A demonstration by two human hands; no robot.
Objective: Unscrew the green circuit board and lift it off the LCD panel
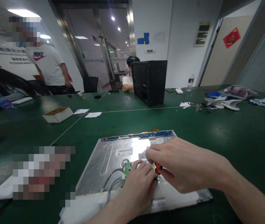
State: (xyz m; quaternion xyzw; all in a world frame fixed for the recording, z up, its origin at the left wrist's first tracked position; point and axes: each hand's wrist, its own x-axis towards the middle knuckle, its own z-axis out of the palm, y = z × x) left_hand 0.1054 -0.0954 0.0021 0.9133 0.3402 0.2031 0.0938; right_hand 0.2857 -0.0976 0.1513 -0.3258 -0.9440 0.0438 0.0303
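A silver metal display panel (104, 161) lies back side up on the green table in front of me, with a blue circuit strip (139, 135) along its far edge. My right hand (181, 165) is closed around a small orange-handled tool (157, 167) over the panel's middle. My left hand (138, 183) rests on the panel just below it, fingers curled beside a small green circuit board (127, 169) with black cables (111, 183) running off to the left. What the tool's tip touches is hidden by my hands.
A black computer case (149, 81) stands at the table's middle back. An open cardboard box (57, 114) and papers (93, 114) lie at left, a water bottle (190, 82) and loose parts (218, 102) at right. Other people stand and sit at the far left and behind the case.
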